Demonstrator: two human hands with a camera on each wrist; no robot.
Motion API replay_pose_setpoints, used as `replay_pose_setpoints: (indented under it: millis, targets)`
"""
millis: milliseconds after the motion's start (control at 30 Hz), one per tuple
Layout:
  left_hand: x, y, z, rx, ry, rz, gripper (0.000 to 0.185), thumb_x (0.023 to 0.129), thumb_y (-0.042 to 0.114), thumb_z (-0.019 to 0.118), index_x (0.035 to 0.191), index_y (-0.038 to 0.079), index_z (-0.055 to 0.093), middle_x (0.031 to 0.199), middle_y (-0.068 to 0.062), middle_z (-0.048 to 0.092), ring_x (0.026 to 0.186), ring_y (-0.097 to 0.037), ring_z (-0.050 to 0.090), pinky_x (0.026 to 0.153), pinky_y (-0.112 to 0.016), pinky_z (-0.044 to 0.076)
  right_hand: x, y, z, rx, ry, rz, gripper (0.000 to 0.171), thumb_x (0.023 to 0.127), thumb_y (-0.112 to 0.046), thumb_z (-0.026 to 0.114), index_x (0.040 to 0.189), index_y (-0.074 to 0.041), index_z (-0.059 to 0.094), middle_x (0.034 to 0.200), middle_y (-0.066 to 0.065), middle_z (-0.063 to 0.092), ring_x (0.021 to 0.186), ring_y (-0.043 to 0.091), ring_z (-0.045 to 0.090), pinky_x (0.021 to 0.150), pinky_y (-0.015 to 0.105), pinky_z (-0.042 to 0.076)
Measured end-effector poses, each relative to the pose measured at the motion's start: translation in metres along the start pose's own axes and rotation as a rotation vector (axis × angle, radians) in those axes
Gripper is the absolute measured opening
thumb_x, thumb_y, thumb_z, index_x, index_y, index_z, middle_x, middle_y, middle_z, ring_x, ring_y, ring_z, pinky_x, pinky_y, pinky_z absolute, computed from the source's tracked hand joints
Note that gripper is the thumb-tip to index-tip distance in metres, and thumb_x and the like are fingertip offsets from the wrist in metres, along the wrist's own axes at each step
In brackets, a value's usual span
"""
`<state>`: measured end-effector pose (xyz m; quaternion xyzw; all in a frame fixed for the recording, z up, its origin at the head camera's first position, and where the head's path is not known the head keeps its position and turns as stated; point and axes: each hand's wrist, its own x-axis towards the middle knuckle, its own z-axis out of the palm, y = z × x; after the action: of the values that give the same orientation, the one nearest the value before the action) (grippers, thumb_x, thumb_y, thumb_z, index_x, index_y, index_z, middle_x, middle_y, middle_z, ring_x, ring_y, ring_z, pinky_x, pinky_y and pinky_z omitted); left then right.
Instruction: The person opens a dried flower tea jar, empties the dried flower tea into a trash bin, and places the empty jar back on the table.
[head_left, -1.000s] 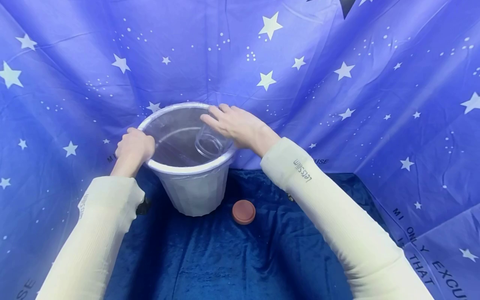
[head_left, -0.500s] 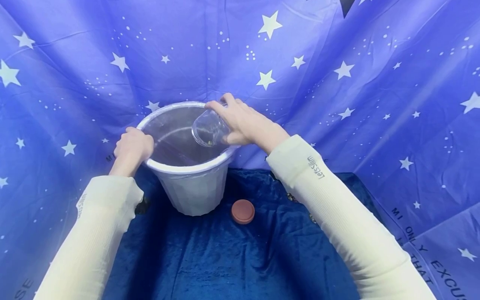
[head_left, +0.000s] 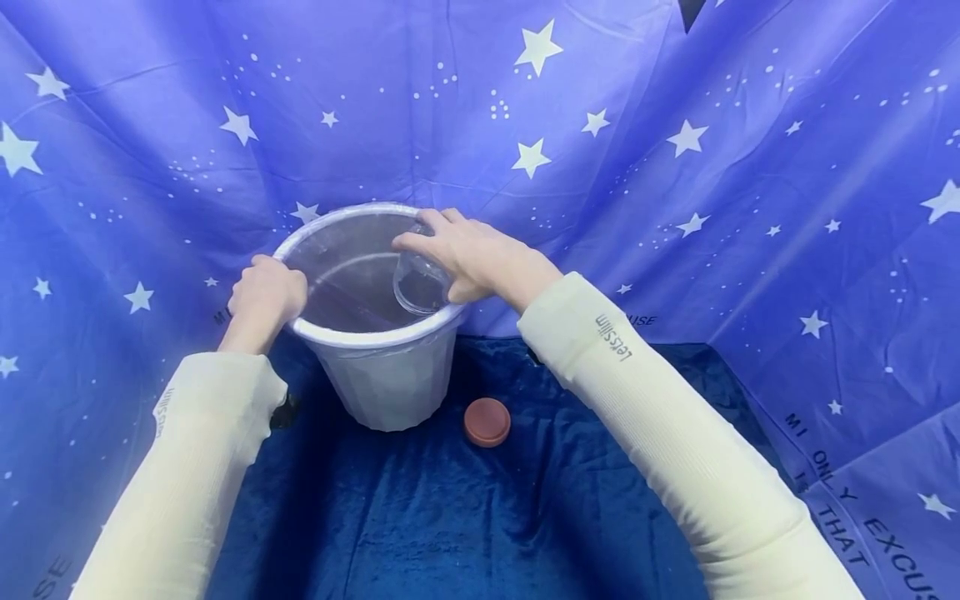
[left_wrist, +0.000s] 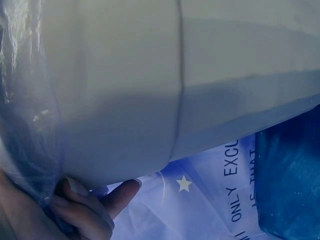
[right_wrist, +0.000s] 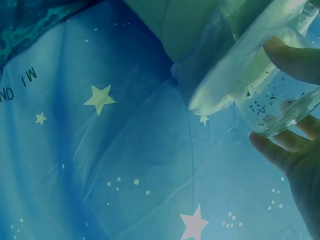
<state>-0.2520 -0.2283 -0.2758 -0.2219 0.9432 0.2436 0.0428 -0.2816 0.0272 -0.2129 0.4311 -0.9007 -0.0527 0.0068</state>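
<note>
Gripping a clear jar (head_left: 420,279), the right hand (head_left: 480,258) has its fingers (right_wrist: 295,60) curled round the glass w/ thumb opposite, holding it tipped mouth-down over the bin's opening. Dark specks cling to the jar's inside wall in the right wrist view; whether anything is falling can't be told. The left hand (head_left: 266,292) clamps the near-left rim of the white bin (head_left: 386,379), fingers (left_wrist: 107,200) hooked under the lip & over the clear liner bag (left_wrist: 30,100) folded there.

Judging by this, the step in hand is emptying the jar into the lined bin, approx. at the end of the tip, since the jar looks almost bare. Next move probably calls for a shake or tap to loosen the stuck specks, keeping the jar's mouth inside the rim, w/ the left hand steadying the bin so it doesn't slide.

A brown round lid (head_left: 487,422) lies on the dark blue velvet worktop (head_left: 480,517) just right of the bin's base, apart from it. Star-print blue sheeting (head_left: 675,167) hangs behind & at the sides.
</note>
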Motion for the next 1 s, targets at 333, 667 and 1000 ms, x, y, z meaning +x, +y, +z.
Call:
replay_pose_setpoints:
  millis: [333, 667, 1000]
  targets:
    - [0.001, -0.001, 0.001, 0.001, -0.011, -0.001, 0.069, 0.093, 0.025, 0.027, 0.144, -0.02, 0.017, 0.14, -0.042, 0.038, 0.128, -0.058, 0.041, 0.103, -0.061, 0.04, -0.003, 0.001, 0.002, -0.058, 0.064, -0.061, 0.086, 0.074, -0.009, 0.073, 0.149, -0.025, 0.036, 0.15, 0.013, 0.033, 0.135, 0.034, 0.039, 0.102, 0.048, 0.046]
    - [0.0, -0.001, -0.001, 0.01, -0.015, 0.002, 0.071, 0.092, 0.025, 0.026, 0.144, -0.021, 0.014, 0.14, -0.043, 0.037, 0.128, -0.058, 0.04, 0.104, -0.062, 0.04, -0.008, 0.007, 0.004, 0.019, 0.136, -0.036, 0.08, 0.075, -0.008, 0.075, 0.145, -0.026, 0.041, 0.148, 0.011, 0.034, 0.132, 0.032, 0.042, 0.092, 0.046, 0.053]
    - [0.0, 0.0, 0.0, 0.004, -0.027, -0.003, 0.072, 0.092, 0.025, 0.027, 0.146, -0.02, 0.011, 0.142, -0.043, 0.035, 0.13, -0.058, 0.039, 0.105, -0.061, 0.039, -0.014, 0.018, 0.0, 0.122, 0.179, 0.035, 0.077, 0.073, -0.011, 0.079, 0.139, -0.022, 0.041, 0.146, 0.012, 0.035, 0.128, 0.032, 0.045, 0.094, 0.044, 0.052]
